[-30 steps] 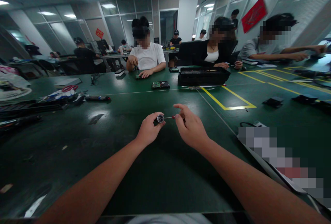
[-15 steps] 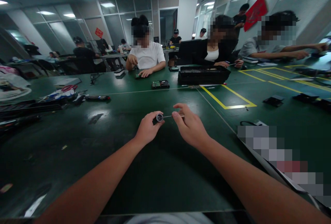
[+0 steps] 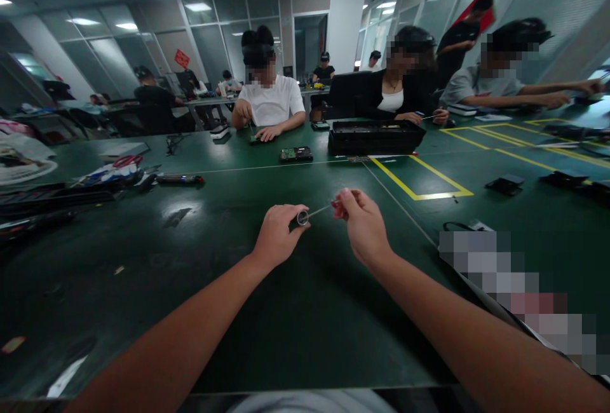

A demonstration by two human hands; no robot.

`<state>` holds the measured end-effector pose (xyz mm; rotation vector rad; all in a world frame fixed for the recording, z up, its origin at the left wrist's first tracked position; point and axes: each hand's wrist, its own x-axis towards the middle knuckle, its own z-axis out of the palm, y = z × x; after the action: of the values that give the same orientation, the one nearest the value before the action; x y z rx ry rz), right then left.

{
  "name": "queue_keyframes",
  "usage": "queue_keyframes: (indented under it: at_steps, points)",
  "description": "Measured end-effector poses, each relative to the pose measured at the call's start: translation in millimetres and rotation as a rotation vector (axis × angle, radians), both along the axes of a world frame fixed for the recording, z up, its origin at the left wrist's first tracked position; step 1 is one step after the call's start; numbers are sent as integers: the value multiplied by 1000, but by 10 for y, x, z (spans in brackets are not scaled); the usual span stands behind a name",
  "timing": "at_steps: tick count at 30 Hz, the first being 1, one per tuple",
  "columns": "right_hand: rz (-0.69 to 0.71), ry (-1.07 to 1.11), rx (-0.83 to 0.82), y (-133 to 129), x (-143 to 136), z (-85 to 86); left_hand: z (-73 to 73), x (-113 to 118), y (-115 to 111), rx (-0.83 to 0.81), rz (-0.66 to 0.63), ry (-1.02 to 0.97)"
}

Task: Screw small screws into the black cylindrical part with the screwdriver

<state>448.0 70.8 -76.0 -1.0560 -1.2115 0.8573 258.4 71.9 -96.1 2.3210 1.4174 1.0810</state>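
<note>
My left hand is closed around a small dark cylinder, whose round, silver-rimmed end faces me. From that end a thin metal rod slants up to the right. Its other end sits between the pinched thumb and fingers of my right hand. Whether the rod's left tip is inside the cylinder or just touching the rim, I cannot tell. Both hands are held over the green table, a short gap apart.
Ahead lie a circuit-board drive and a long black case. A dark pen-like tool and piled cables are at left. Yellow tape and black parts are at right. Several people sit across the table.
My right hand has turned and moved right, its fingers now pinching the rod's outer end, which tilts upward. The cylinder in my left hand has shifted slightly right. A standing person behind has leaned over.
</note>
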Motion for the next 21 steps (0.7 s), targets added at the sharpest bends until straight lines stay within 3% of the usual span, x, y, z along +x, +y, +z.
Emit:
queue_keyframes:
  at_steps: [4, 9, 21]
  points:
    - [-117, 62, -1, 80, 44, -34, -3, 12, 29, 3, 47, 32]
    - [-69, -71, 116, -56, -8, 49, -15, 12, 8, -28, 41, 2]
    - [-43, -316, 165, -130, -12, 62, -6, 19, -35, -109, 4, -95]
